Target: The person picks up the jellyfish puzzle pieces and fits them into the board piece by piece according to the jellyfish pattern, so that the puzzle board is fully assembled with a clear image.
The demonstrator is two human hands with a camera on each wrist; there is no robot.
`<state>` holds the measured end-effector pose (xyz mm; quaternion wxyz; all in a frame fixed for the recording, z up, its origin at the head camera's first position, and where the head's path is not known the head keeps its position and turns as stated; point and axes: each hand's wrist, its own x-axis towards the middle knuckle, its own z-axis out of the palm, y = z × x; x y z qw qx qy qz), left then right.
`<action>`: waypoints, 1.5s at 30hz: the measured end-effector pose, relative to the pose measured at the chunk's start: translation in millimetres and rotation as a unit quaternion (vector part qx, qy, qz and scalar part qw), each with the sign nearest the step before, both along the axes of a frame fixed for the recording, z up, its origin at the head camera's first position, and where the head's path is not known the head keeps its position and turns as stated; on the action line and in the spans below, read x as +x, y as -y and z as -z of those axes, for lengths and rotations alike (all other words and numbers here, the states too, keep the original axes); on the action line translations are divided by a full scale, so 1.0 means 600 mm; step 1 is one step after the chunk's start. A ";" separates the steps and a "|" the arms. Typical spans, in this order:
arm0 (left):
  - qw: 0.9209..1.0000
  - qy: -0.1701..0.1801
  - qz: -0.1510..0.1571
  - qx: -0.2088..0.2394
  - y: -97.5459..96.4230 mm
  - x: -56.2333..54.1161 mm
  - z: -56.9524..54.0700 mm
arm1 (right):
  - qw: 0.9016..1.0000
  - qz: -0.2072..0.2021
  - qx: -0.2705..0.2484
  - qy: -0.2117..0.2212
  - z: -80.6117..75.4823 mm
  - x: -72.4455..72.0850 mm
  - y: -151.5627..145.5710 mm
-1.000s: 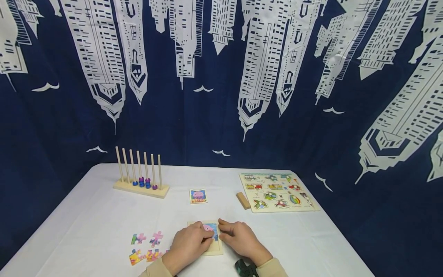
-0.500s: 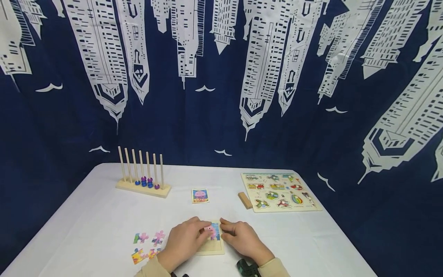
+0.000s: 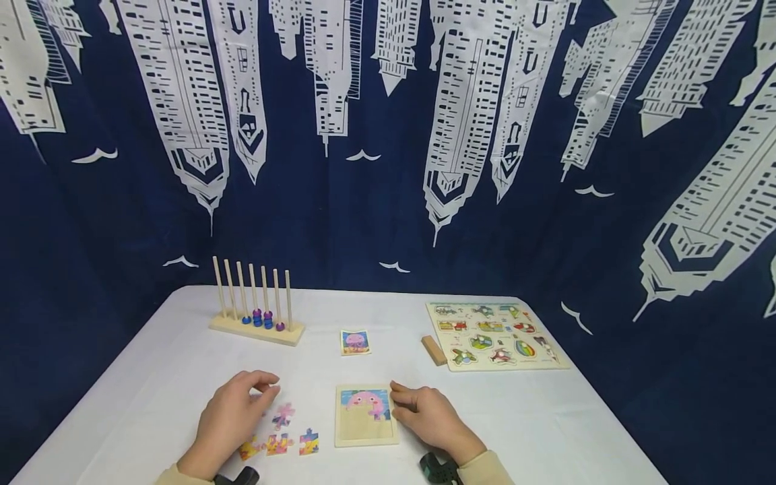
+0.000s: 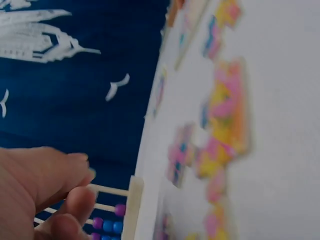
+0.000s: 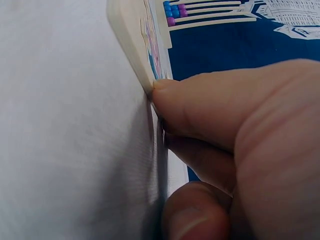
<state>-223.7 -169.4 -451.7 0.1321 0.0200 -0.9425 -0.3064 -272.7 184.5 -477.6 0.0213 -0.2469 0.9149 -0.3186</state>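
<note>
My left hand (image 3: 230, 411) hovers over the loose jigsaw pieces, thumb and fingers bent and apart, with nothing seen between them. Beneath and beside it lie several pieces, among them a pink one (image 3: 283, 416), a yellow-and-pink one (image 3: 278, 444) and a blue-and-yellow one (image 3: 309, 442). In the left wrist view the same pieces (image 4: 227, 107) lie blurred right of the fingers. My right hand (image 3: 427, 414) holds the right edge of the wooden puzzle tray (image 3: 366, 442); a fingertip sits on its rim in the right wrist view. Pink-and-blue pieces (image 3: 366, 399) fill the tray's upper part.
Behind the tray lies a small picture card (image 3: 354, 342). A bead counting rack (image 3: 257, 330) with upright pegs stands at back left. A wooden block (image 3: 434, 351) and a vehicle peg-puzzle board (image 3: 497, 337) lie at back right, before a dark blue curtain (image 3: 364, 222).
My left hand has left the puzzle tray and moved left to the loose pieces, uncovering the tray's picture. The right hand has stayed at the tray's right edge.
</note>
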 end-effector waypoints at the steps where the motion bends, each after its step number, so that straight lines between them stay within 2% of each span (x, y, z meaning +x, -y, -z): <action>1: 1.000 0.006 0.003 -0.002 0.001 0.000 0.006 | 1.000 0.000 -0.002 0.001 0.000 0.000 -0.001; 5: 0.999 0.036 0.012 -0.020 0.000 0.000 0.022 | 1.000 0.001 -0.003 0.013 0.002 0.002 -0.003; 8: 0.997 0.076 0.017 -0.029 -0.002 0.002 0.028 | 1.000 0.003 0.000 0.019 0.004 0.004 -0.003; 11: 0.994 0.097 0.024 -0.039 -0.003 0.002 0.030 | 1.000 0.003 0.001 0.013 0.004 0.004 -0.003; 15: 0.994 0.098 0.028 -0.042 -0.002 0.002 0.028 | 1.000 0.002 -0.002 0.005 0.002 0.004 -0.002; 22: 0.993 0.106 0.030 -0.035 0.000 0.004 0.025 | 1.000 0.005 -0.004 0.015 0.002 0.006 0.000; 31: 0.995 0.098 0.027 -0.024 0.000 0.002 0.031 | 1.000 0.003 -0.003 0.013 -0.002 0.005 0.000; 39: 0.995 0.094 0.037 -0.003 -0.003 0.003 0.035 | 1.000 0.004 -0.002 0.018 0.002 0.006 0.002; 45: 0.996 0.073 0.045 -0.005 -0.005 0.003 0.034 | 1.000 0.003 -0.001 0.015 0.000 0.005 0.002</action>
